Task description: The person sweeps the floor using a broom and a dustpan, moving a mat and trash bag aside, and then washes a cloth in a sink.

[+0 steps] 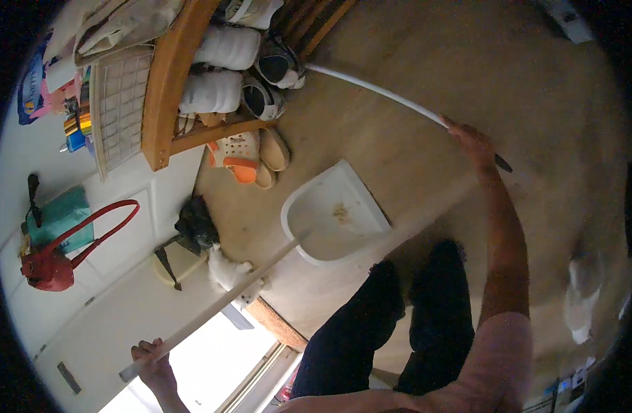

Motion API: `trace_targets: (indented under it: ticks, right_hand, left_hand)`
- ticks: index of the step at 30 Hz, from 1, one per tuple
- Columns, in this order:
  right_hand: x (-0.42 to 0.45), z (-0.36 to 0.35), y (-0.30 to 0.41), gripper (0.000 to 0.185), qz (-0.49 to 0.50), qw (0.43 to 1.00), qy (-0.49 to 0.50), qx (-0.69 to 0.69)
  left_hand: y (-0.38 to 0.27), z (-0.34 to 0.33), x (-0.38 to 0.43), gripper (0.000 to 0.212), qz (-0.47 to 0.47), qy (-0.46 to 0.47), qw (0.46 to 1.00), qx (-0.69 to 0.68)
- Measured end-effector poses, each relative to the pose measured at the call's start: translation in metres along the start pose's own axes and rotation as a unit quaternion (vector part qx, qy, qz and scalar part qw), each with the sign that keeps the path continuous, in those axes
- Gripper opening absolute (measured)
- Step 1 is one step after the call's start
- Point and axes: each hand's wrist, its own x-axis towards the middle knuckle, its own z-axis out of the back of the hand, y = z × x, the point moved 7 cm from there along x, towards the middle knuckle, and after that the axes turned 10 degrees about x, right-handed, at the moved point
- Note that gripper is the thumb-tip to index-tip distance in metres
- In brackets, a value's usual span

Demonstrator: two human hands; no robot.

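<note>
My left hand (pixel 158 366), at the lower left, grips the upper end of a pale pole that leads down to a white dustpan (pixel 336 180). The pan rests on the floor, and a small patch of brownish debris (pixel 340 211) lies in it. At the upper right, my right hand (pixel 470 138) is closed around a long white stick (pixel 378 92) near its dark tip. That stick slants away to the shoe rack, where its far end is hidden behind grey-and-black shoes (pixel 274 64).
A wooden shoe rack (pixel 158 103) holds several shoes, with a wire basket (pixel 121 98) on top. Clogs (pixel 238 149) sit beside it. A small white furry animal (pixel 225 271) is on the floor near the dustpan's pole and a bright doorway (pixel 218 356). Bags (pixel 50 268) hang at left.
</note>
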Motion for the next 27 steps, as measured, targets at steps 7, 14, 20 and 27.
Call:
trace_targets:
  ticks: [7,14,20,27]
  right_hand:
    - [-0.015,-0.028,0.004,0.039,-0.023,0.997,-0.011,-0.072]
    - [-0.015,0.011,-0.008,0.05,0.034,0.985,-0.132,-0.108]
    - [-0.007,0.064,-0.01,0.053,-0.076,0.973,-0.034,-0.217]
    - [0.002,0.078,-0.01,0.052,-0.208,0.961,-0.002,-0.182]
  left_hand:
    - [-0.005,0.011,0.004,0.016,-0.028,-0.014,0.993,0.115]
    - [0.002,0.012,0.006,0.005,0.01,0.049,0.999,-0.009]
    - [-0.013,-0.007,-0.001,0.017,0.038,-0.004,0.999,0.034]
    - [-0.026,-0.001,0.011,0.016,-0.008,0.044,0.997,0.064]
